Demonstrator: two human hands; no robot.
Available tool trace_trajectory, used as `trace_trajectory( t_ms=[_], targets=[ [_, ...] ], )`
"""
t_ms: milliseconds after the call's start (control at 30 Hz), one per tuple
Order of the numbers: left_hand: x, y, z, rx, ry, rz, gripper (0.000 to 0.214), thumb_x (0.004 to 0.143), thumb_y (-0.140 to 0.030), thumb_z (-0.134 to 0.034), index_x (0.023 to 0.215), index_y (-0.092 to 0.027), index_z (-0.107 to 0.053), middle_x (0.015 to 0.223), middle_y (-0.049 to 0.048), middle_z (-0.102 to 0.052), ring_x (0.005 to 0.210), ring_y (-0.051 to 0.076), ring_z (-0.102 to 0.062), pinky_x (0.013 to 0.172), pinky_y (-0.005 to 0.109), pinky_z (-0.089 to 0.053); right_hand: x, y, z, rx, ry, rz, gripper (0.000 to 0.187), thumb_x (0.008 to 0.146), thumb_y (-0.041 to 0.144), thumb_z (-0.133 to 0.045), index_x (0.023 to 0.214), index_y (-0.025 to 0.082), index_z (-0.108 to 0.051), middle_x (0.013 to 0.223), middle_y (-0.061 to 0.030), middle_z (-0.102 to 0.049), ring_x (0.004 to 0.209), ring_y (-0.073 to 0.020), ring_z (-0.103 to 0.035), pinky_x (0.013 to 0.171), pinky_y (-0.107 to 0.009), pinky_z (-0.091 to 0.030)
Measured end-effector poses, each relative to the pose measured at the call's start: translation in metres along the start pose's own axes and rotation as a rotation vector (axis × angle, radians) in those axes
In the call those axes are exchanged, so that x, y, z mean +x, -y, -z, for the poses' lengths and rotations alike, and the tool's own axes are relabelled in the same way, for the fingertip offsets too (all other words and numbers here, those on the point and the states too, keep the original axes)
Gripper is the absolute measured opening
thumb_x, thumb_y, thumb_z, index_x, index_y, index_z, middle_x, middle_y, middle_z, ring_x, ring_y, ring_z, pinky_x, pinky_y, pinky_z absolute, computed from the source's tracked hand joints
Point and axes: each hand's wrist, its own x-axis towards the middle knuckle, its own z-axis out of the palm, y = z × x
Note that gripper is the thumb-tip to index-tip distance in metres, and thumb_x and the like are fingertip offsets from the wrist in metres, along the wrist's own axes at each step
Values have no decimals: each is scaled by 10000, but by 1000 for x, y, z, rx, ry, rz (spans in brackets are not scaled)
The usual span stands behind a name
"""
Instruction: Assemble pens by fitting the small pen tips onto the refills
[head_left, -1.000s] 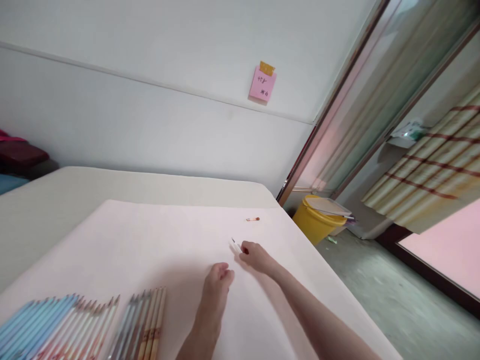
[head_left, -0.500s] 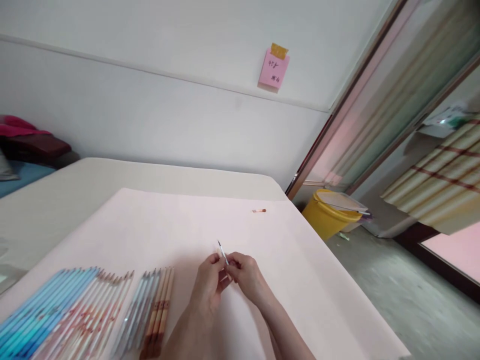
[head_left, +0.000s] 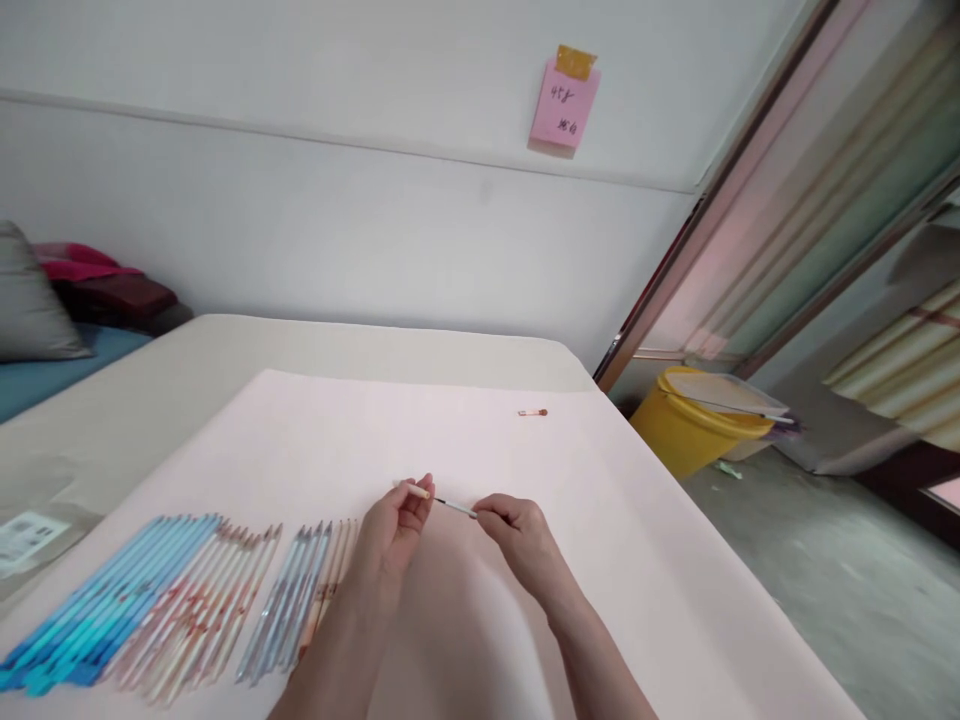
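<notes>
My left hand pinches a short cream tube, like a pen barrel, between thumb and fingers. Closed on the right end of a thin white pen refill is my right hand. The refill's dark narrow tip points left, at the tube's end; whether it is inside cannot be made out. To the left of my hands lie rows of slim pens: blue ones, cream ones with red marks, grey ones and brown ones, partly behind my left forearm.
A small cream piece with a brown end lies farther back on the pale pink sheet. Clear plastic packaging with a label is at the left. A yellow bin stands on the floor beyond the table's right edge.
My hands have moved apart. The refill has turned from pointing up and away to lying nearly level, its tip toward the tube in my left hand. The view has shifted slightly left.
</notes>
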Motion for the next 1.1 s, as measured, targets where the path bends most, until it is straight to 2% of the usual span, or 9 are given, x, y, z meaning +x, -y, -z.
trace_trajectory(
  t_ms=[300,467,833,1000,1100],
  targets=[
    [-7,6,-3,50,39,-29,134,792,7,-507,713,-91,-553,727,98,-640,755,196,-673,695,318,-579,3,0,-9,-114,-53,60,210,734,220,-469,638,196,-655,598,8,-576,558,-124,-473,510,-226,-326],
    [-9,4,-3,70,65,-75,141,801,-16,-509,695,-98,-550,719,97,-644,771,191,-673,743,320,-564,4,-7,-19,-45,-84,60,154,736,260,-508,704,195,-644,594,14,-554,556,-120,-454,516,-224,-335],
    [-10,3,-3,175,136,-166,116,826,-91,-519,722,-129,-553,760,95,-662,787,168,-664,764,323,-550,3,-10,-26,-3,-151,61,138,742,272,-519,660,195,-598,564,22,-525,527,-113,-436,509,-225,-346],
    [-17,16,-3,185,181,-127,109,796,-86,-560,698,-134,-561,723,62,-641,768,155,-652,761,308,-543,1,-9,-33,-11,-162,79,128,754,270,-535,657,201,-581,582,23,-530,545,-116,-434,516,-226,-345],
    [-28,28,-3,212,265,-69,72,785,-127,-588,717,-133,-567,729,61,-637,735,155,-641,694,289,-541,2,-10,-35,123,-159,55,129,761,302,-564,679,203,-551,611,24,-538,564,-116,-456,520,-221,-370]
  ],
)
